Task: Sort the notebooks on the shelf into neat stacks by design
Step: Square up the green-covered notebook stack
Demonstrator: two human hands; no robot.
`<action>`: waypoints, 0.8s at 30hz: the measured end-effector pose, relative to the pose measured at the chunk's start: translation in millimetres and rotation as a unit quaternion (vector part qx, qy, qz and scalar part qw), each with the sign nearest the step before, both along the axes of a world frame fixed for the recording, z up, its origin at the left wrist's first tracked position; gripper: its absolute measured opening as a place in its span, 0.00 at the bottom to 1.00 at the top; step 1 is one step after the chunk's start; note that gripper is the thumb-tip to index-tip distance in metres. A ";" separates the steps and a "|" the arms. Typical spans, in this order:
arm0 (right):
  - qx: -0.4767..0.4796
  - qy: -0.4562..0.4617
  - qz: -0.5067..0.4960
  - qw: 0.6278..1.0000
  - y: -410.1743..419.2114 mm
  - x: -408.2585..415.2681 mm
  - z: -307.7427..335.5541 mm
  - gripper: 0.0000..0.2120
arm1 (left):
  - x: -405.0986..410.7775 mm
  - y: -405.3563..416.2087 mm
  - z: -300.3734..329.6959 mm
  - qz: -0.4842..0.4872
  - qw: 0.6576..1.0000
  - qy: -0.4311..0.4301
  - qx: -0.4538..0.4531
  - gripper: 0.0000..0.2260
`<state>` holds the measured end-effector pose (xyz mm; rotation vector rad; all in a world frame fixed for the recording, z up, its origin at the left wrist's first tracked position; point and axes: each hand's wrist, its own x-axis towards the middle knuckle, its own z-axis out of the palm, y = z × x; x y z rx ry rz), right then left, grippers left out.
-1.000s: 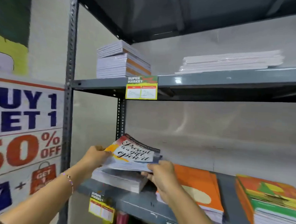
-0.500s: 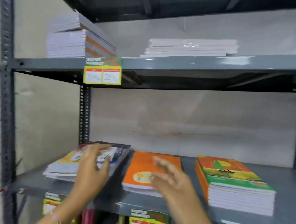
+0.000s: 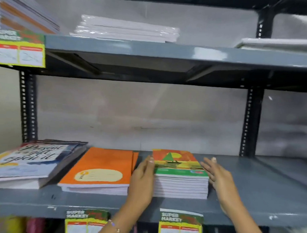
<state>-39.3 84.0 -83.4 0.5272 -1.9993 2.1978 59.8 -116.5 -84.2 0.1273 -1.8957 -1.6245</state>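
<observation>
Three notebook stacks lie on the grey middle shelf (image 3: 268, 181). At the left is an uneven stack with lettered covers (image 3: 29, 160). In the middle lies an orange stack (image 3: 102, 168). Right of it stands a taller stack with a sailboat cover (image 3: 178, 162). My left hand (image 3: 143, 180) lies flat against that stack's left side, fingers straight. My right hand (image 3: 218, 178) is at its right side, fingers spread and blurred; I cannot tell whether it touches. Neither hand holds anything.
The upper shelf (image 3: 151, 50) carries an orange-and-white stack (image 3: 22, 16) at the left, white wrapped packs (image 3: 128, 30) in the middle and another pack (image 3: 280, 44) at the right. Price tags (image 3: 180, 225) hang on the shelf fronts. Upright posts (image 3: 250, 119) frame the bay.
The lettered notebook has been let go onto the left stack. Both hands moved right to either side of the sailboat stack, and the view swung right with them.
</observation>
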 end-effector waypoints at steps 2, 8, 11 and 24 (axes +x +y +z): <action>0.021 0.014 0.014 1.000 1.0 4.5 1.9 0.19 | -5.1 -6.9 -2.2 -0.009 0.999 -0.023 0.033 0.19; 0.057 0.046 0.062 0.995 4.5 6.7 1.6 0.16 | -8.7 -8.4 -10.4 -0.048 0.998 -0.043 -0.022 0.17; 0.059 0.050 0.076 0.994 3.7 6.4 1.4 0.16 | -9.6 -8.3 -9.0 -0.051 0.998 -0.047 -0.013 0.17; 0.039 0.069 0.165 0.983 10.1 6.9 0.4 0.18 | 1.2 -5.0 -4.6 -0.075 0.997 -0.007 0.006 0.13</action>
